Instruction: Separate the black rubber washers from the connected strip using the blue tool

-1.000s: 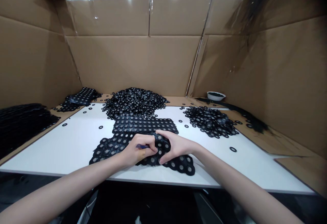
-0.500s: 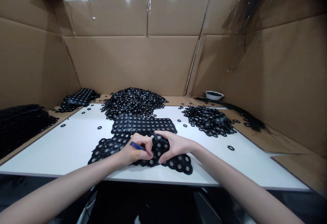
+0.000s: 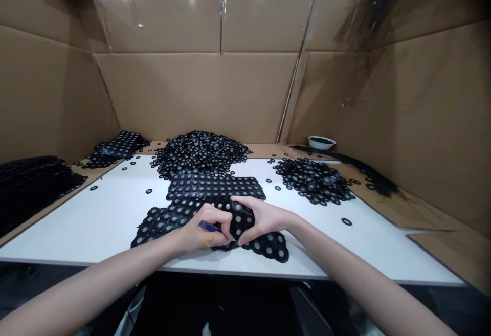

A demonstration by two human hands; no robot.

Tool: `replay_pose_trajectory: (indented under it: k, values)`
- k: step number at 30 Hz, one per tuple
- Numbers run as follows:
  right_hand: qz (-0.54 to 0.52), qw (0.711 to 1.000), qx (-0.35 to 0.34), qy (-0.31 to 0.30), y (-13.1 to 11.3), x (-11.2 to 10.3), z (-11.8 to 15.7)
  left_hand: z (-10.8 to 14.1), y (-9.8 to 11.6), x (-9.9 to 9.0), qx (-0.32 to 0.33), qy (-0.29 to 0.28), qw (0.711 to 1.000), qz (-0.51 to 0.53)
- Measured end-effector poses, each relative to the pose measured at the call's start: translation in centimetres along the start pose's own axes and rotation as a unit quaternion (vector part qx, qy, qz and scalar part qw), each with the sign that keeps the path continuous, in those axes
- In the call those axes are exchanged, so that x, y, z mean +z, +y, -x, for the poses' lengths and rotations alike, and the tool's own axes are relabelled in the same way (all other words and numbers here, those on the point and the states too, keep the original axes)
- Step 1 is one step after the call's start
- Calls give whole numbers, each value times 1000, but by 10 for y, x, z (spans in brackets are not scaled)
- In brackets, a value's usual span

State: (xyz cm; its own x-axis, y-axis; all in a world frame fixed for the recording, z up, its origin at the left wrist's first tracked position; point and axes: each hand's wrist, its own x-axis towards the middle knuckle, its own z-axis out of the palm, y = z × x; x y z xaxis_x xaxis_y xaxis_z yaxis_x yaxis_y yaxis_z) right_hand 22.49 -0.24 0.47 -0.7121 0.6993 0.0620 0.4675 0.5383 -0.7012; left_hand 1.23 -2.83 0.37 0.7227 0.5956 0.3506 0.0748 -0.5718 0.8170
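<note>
hidden: middle of the black rubber sheet of round washers (image 3: 169, 219) lies under both hands | hidden: tip of the thin blue tool (image 3: 209, 226) in the left hand (image 3: 203, 233) | cut off: black stack at the left edge (image 3: 26, 182) | too small: contents of the far white bowl (image 3: 321, 142)

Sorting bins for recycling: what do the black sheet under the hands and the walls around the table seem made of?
Black sheet: probably matt rubber, since it droops and bends limply in the hands. Walls: plain brown corrugated cardboard, with creases, flap seams and clear tape showing.
</note>
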Motion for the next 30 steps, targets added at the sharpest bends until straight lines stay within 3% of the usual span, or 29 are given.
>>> replay_pose_trajectory:
  k: [6,13,18,24,30]
  values:
    - [0,1000,7,-4,-1,-1,0,1,-7,0,10,2,1000,17]
    - [-9,1000,-20,-2,-2,-1,-1,1,0,1,26,-7,999,-22]
    - [-9,1000,-11,-3,-2,-1,-2,2,1,1,61,-26,996,-54]
    - [-7,1000,-24,-3,-1,0,-2,0,1,1,33,-45,998,-35]
    - [-13,1000,-23,-11,0,0,-3,-2,11,3,52,-81,993,-73]
